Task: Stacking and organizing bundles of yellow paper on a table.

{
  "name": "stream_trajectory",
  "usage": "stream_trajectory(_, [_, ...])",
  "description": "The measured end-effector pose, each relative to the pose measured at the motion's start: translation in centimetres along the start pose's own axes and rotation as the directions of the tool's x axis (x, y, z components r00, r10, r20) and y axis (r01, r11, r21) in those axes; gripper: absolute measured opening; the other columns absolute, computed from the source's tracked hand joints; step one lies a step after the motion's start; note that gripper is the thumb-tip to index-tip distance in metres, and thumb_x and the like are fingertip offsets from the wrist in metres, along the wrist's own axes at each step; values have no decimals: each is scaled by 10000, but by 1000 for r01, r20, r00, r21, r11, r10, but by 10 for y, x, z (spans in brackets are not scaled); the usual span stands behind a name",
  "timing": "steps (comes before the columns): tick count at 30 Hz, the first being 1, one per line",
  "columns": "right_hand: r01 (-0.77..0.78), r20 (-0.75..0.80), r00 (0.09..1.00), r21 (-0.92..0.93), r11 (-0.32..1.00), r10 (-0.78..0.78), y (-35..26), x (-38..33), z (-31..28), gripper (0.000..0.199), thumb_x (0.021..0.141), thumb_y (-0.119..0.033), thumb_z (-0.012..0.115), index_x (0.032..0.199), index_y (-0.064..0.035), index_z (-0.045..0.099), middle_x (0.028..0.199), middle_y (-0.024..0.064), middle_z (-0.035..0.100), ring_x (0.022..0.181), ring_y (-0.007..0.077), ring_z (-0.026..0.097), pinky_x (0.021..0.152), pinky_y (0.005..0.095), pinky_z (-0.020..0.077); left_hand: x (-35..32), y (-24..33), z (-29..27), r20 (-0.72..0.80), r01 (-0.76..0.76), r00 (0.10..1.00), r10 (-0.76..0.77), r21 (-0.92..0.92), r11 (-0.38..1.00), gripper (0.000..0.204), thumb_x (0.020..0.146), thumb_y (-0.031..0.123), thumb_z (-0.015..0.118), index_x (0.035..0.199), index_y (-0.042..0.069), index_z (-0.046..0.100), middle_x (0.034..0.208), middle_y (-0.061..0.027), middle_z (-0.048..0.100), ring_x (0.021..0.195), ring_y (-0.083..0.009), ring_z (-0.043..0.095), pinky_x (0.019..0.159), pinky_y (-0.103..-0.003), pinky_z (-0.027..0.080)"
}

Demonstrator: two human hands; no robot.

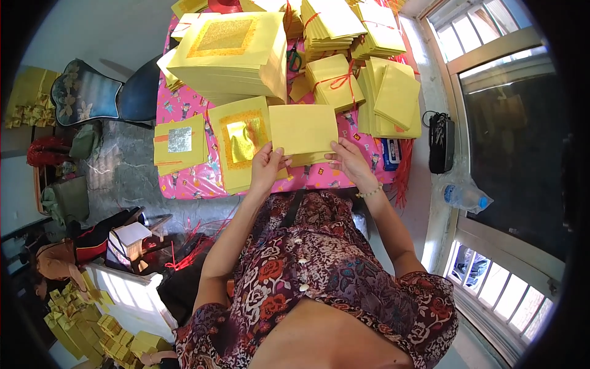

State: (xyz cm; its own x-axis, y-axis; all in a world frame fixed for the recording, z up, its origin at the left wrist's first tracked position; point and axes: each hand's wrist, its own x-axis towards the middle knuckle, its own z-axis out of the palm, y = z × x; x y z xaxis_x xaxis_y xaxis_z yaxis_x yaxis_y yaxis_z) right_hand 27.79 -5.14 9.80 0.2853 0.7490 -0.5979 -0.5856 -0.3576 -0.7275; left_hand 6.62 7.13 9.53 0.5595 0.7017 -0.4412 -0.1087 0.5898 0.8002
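While the left grip [267, 166] pinches 1 corner of yellow paper [303, 128], the right grip [353, 162] pinches another.

On the table [190, 186], reading the clock from the joss-paper stack [304, 126] between the left hand [270, 163] at 7 o'clock and the right hand [350, 161] at 4, a foil-square sheet [236, 166] lies just beside at 9, with a smaller foil-square sheet [163, 158] farther out. A tall pile [239, 74] stands between 10 and 11, scissors [295, 59] lie at 12, a tied bundle [329, 74] at 1, and a loose stack [396, 92] at 2. Off the table, a chair [98, 95] stands well apart at 9, and a bagged bottle [465, 197] near 4, beside the window [516, 147].
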Motion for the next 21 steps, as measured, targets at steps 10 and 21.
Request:
stream_trajectory(10, [0, -192, 981, -136, 991, -27, 56, 40, -54, 109, 996, -193, 576, 1055, -103, 558, 881, -4, 615, 663, 75, 615, 567, 233, 499, -27, 29, -26, -21, -342, 888, 460, 640, 688, 492, 978, 84, 542, 1445, 51, 391, 1257, -183, 631, 1099, -259, 643, 865, -350, 539])
stream_trajectory(21, [-19, -214, 859, -921, 389, -465, 109, 77, -79, 321, 938, -282, 617, 1139, -42, 544, 945, 146, 652, 786, 295, 662, 671, 401, 536, -56, 23, -74, 247, -363, 839, 485, 918, 161, 384, 856, 53, 649, 1236, 49, 598, 1066, -167, 647, 994, -361, 607, 857, -430, 493])
